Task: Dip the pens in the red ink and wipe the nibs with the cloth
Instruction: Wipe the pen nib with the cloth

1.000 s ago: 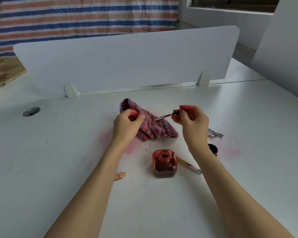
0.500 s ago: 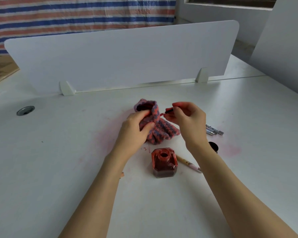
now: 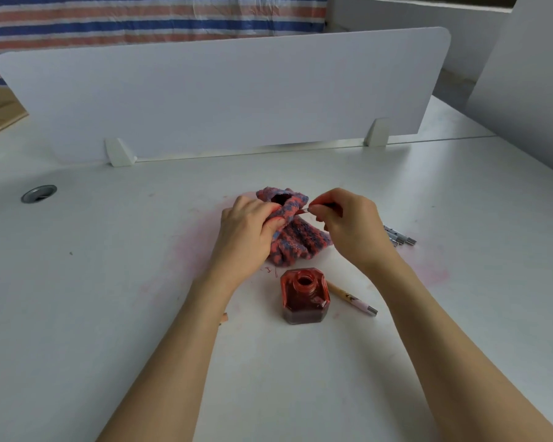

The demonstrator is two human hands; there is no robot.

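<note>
Head view, sole camera. Item one: cloth [image 3: 296,237], knitted, red and blue stripes, soft and bunched; lies mid-desk beyond the ink bottle [image 3: 304,296], one fold lifted. Left hand [image 3: 248,232] grips that fold, fingers curled round it, pinching it over the nib. Judged limp and light; best taken by a gathered fold, as here.

Item two: pen [image 3: 320,207], thin, dark-barrelled, mostly hidden; right hand [image 3: 351,224] pinches it near the tip end, nib buried in the fold. Judged light and stiff, nib delicate and wet with ink, so slippery; hold on the barrel, short of the nib.

Item three: ink bottle, faceted glass, uncapped, red-filled, upright on the desk [image 3: 109,314] near the body. Judged heavy for its size, breakable, spillable.

Item four: wooden-handled pen [image 3: 351,298] lying just right of the bottle. Further pens [image 3: 399,237] lie behind the right wrist. Pink stains on the desk around the cloth.
</note>
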